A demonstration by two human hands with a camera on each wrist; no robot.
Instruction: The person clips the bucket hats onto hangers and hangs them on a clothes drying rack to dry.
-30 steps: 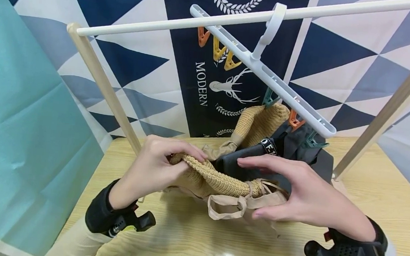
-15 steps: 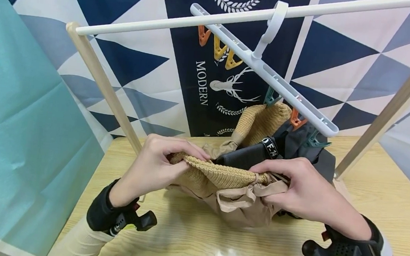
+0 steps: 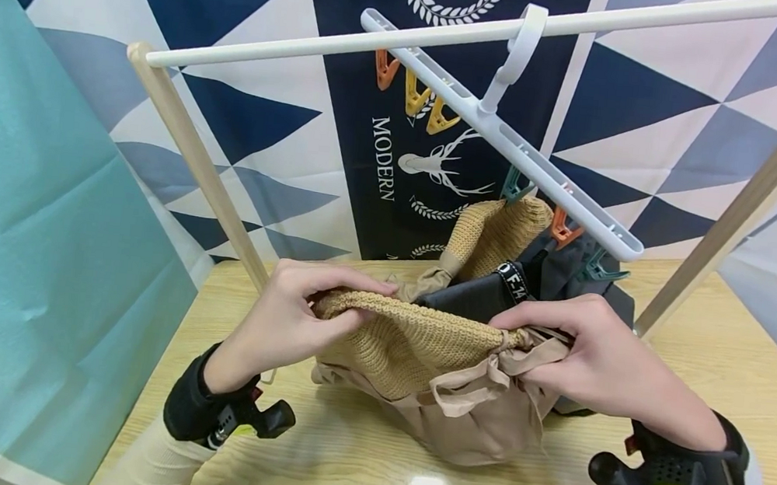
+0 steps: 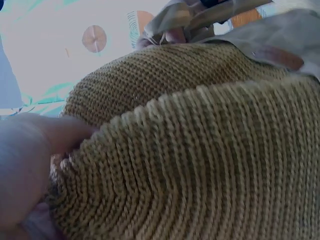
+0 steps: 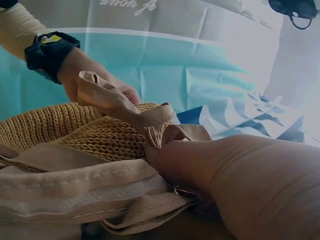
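Observation:
In the head view a sun hat of tan woven straw (image 3: 414, 339) and beige cloth (image 3: 476, 430) is spread above the table. My left hand (image 3: 297, 319) pinches the straw edge at its left end. At the right end, beside a tied cloth bow (image 3: 469, 387), my right hand (image 3: 581, 355) grips edge and cloth together. Behind it, more tan straw (image 3: 498, 233) hangs from a teal clip (image 3: 516, 184); whether it belongs to the same hat I cannot tell. The left wrist view shows ribbed straw (image 4: 200, 150) close up. My right fingertips are partly hidden by cloth.
A pale blue clip hanger (image 3: 511, 141) hangs askew from a white rail (image 3: 274, 44). Wooden posts (image 3: 193, 153) stand either side. Behind my hands is a dark grey item (image 3: 572, 268) with a black lettered strap (image 3: 513, 282). The wooden table (image 3: 312, 454) lies below.
My right hand has closed on the hat's right end and moved slightly right. The straw edge is now stretched straighter, and the beige cloth hangs lower toward the table. My left hand keeps its hold.

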